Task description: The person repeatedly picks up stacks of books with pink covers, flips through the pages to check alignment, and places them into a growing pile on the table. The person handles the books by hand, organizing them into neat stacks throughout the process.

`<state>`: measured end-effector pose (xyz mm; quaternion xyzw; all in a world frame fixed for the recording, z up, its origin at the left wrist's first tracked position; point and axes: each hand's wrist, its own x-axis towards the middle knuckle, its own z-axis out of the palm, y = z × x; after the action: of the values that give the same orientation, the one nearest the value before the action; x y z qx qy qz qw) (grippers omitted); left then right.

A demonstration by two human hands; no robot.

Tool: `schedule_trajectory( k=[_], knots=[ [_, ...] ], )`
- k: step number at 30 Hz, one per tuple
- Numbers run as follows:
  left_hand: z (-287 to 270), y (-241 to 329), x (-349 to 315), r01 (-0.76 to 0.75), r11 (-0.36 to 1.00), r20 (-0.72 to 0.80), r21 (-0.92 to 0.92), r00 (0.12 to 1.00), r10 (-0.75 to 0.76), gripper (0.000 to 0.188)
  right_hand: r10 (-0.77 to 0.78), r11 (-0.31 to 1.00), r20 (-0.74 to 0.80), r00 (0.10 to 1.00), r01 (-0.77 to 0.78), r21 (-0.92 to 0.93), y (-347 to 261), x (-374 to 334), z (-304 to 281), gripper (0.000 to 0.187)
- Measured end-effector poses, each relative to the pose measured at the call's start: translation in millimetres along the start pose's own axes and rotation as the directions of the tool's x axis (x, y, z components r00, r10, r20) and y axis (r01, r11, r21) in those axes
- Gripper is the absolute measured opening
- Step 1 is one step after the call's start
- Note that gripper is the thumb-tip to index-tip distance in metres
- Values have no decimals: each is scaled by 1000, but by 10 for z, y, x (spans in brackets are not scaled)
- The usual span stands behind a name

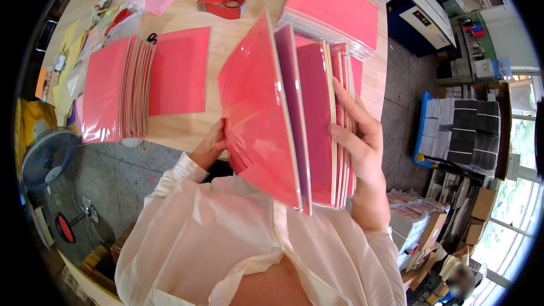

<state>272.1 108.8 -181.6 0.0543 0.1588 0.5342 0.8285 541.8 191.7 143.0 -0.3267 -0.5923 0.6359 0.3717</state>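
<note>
Over the table's near edge, both hands hold a bundle of pink wrapped cards (283, 119) upright, fanned open. Left hand (214, 143) grip clamped on the bundle's left side, mostly hidden behind the front card. Right hand (358, 136) grip clamped on the right side, fingers (345, 102) spread between cards. On the table (238, 39): a second fanned pink bundle (144, 82) at the left, a pink stack (331, 14) toward the far right corner, a red tape dispenser (222, 4) near the far edge.
</note>
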Motion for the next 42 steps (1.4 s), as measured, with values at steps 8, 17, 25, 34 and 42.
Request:
schedule_trajectory(
  k=[8,17,25,34,42],
  knots=[
    [70,-36,50,16,999,4,-40,1000,-16,85,63,964,-2,998,-60,259,-27,35,-25,60],
    [79,-43,93,13,998,3,-56,1000,-13,83,102,965,-35,994,-90,246,-32,18,-47,58],
    [126,64,87,-9,1000,-9,-29,1000,9,82,75,984,-29,997,-69,164,-11,14,-55,58],
    [67,49,92,-9,998,-20,-62,1000,8,81,-107,943,27,994,110,-313,-15,0,-32,55],
    [40,123,53,-24,999,-45,-37,999,22,79,-42,986,-119,992,22,-167,-78,7,158,59]
  ],
)
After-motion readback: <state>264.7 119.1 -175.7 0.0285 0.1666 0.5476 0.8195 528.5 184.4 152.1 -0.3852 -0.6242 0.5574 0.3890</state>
